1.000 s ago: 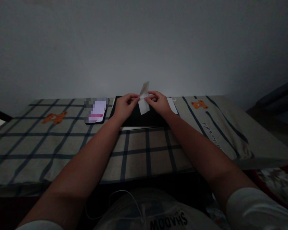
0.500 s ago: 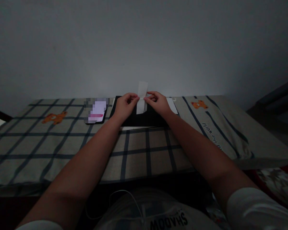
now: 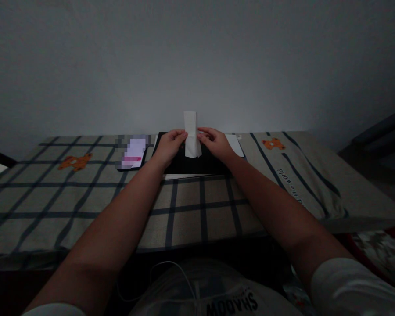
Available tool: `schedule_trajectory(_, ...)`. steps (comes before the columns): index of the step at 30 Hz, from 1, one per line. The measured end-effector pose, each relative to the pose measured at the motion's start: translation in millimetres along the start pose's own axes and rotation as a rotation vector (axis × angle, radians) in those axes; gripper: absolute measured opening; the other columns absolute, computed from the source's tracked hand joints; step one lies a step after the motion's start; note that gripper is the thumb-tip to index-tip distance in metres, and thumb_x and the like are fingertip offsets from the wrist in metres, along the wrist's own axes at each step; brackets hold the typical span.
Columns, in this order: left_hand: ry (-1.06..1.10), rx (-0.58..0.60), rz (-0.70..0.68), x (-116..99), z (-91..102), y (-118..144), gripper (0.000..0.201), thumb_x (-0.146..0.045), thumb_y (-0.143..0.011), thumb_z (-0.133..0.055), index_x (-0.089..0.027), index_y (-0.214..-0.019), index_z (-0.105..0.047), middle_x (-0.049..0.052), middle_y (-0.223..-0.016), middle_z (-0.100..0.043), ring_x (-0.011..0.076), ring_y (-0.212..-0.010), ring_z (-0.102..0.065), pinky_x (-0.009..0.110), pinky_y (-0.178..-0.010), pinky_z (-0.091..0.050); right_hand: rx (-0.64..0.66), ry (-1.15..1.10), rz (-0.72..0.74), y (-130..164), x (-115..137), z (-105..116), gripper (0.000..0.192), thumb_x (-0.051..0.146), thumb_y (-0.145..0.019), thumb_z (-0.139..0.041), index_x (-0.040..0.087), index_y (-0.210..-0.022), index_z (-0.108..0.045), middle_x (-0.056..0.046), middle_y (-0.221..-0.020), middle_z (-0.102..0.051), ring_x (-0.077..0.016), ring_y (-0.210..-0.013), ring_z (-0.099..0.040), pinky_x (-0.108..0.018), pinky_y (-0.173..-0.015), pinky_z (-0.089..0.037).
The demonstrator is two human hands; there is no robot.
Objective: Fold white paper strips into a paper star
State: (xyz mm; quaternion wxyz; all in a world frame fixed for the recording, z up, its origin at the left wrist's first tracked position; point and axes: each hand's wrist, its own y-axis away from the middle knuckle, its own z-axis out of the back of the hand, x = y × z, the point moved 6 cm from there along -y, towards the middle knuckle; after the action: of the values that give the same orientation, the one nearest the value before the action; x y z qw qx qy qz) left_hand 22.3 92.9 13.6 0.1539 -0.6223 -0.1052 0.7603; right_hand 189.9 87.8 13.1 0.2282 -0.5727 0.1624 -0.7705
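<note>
A narrow strip of folded white paper stands upright between my hands, pinched at its middle and flaring a little at the bottom. My left hand grips its left edge between thumb and fingers. On the other side, my right hand pinches the right edge, thumb toward me and index finger behind. Under both hands lies a flat black board or folder, with white sheet edges showing below it. A white sheet of paper sticks out from beneath it at the right.
A phone with a lit, blurred screen rests left of the black board. The checked tablecloth carries orange bear prints. A grey wall rises behind the table. A white cable hangs over my lap.
The paper strip has shifted slightly left and turned, so it now stands straighter with its folded layers showing. My left hand has moved a little to the left.
</note>
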Motion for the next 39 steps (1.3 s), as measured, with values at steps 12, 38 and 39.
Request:
schedule_trajectory(12, -0.059, -0.093, -0.003, -2.9, 3.8, 2.6, 0.025, -0.038, -0.069, -0.07, -0.017, -0.082, -0.068, 0.004, -0.075, -0.067, 0.014, -0.064, -0.059, 0.026, -0.057, -0.047, 0.0, 0.046, -0.032, 1.1, 3.2, -0.1, 0.045, 0.043, -0.074, -0.064, 0.016, -0.11, -0.063, -0.006, -0.084, -0.068, -0.0151, -0.07, -0.059, -0.034, -0.074, -0.05)
schedule_trajectory(38, 0.115, -0.17, 0.151, 20.3, 21.3, -4.3, 0.024, -0.032, -0.069, -0.067, -0.014, -0.084, -0.069, 0.004, -0.08, -0.068, 0.0144, -0.071, -0.059, 0.027, -0.066, -0.049, -0.16, -0.024, -0.23, -6.3, -33.7, 30.1, 0.015, 0.024, -0.076, -0.05, 0.017, -0.069, -0.062, 0.003, -0.058, -0.053, -0.0099, -0.053, -0.05, -0.022, -0.049, -0.04)
schedule_trajectory(39, 0.111, -0.17, 0.154, 20.8, 22.2, -4.8, 0.024, -0.032, -0.069, -0.067, -0.014, -0.084, -0.069, 0.004, -0.079, -0.068, 0.0142, -0.07, -0.059, 0.026, -0.065, -0.049, -0.173, -0.005, -0.227, -6.6, -34.6, 33.3, 0.016, 0.023, -0.075, -0.049, 0.017, -0.066, -0.06, 0.003, -0.055, -0.05, -0.0092, -0.051, -0.048, -0.021, -0.048, -0.037)
